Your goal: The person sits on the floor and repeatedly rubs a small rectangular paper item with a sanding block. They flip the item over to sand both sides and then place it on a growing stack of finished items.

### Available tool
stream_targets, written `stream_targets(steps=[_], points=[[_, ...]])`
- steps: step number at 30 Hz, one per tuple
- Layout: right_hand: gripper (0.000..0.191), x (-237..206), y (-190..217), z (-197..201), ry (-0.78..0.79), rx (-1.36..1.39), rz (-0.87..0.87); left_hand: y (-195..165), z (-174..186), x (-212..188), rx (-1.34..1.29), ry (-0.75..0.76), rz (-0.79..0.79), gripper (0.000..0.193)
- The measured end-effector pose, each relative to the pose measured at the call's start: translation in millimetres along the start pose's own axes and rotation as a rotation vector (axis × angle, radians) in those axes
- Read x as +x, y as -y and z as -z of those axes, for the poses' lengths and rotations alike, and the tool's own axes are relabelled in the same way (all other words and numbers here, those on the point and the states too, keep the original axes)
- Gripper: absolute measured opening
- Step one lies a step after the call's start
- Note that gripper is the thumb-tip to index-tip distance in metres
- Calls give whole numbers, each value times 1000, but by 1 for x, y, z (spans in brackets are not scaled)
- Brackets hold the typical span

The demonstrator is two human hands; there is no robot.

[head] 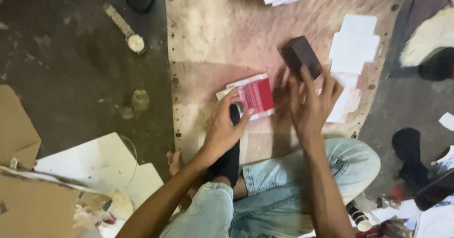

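Left hand [226, 124] pinching red-striped flat carton [254, 96], pinning it on pinkish board [213, 34] so it lies steady. Right hand [309, 101] gripping dark rectangular block [301, 56], lifting it above carton edge.

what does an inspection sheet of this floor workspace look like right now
surface: worn pinkish board with holes along its edge, on a dark floor
job's things: red striped carton, dark block
clutter: white die-cut blanks, wristwatch, cardboard scraps, paper cup
hands: left hand pinching the carton; right hand holding the block
cables: nothing seen
surroundings: person seated in light jeans
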State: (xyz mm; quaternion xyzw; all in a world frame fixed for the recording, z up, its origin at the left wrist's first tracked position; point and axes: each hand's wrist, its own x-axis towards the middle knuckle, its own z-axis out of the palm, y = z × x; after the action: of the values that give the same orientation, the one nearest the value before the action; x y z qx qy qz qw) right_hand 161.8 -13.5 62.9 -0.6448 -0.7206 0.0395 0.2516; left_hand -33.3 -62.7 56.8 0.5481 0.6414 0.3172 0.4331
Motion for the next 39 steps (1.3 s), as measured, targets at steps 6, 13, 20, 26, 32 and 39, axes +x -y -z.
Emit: stream_targets(steps=[6, 13, 20, 26, 32, 39], points=[[39, -16, 15, -7, 365, 749, -630, 19, 11, 17, -54, 92, 132, 62], [39, -23, 19, -15, 427, 653, -387, -6, 29, 19, -66, 11, 22, 48], [36, -27, 15, -4, 387, 778, -494, -28, 23, 28, -384, 128, 330, 37], [37, -28, 15, 2, 471, 935, -650, -26, 37, 28, -234, 207, 275, 34], [37, -32, 11, -13, 392, 438, -484, -36, 28, 24, 84, 278, 323, 42], [51, -34, 13, -14, 257, 293, -215, -28, 22, 18, 818, 334, -591, 67]])
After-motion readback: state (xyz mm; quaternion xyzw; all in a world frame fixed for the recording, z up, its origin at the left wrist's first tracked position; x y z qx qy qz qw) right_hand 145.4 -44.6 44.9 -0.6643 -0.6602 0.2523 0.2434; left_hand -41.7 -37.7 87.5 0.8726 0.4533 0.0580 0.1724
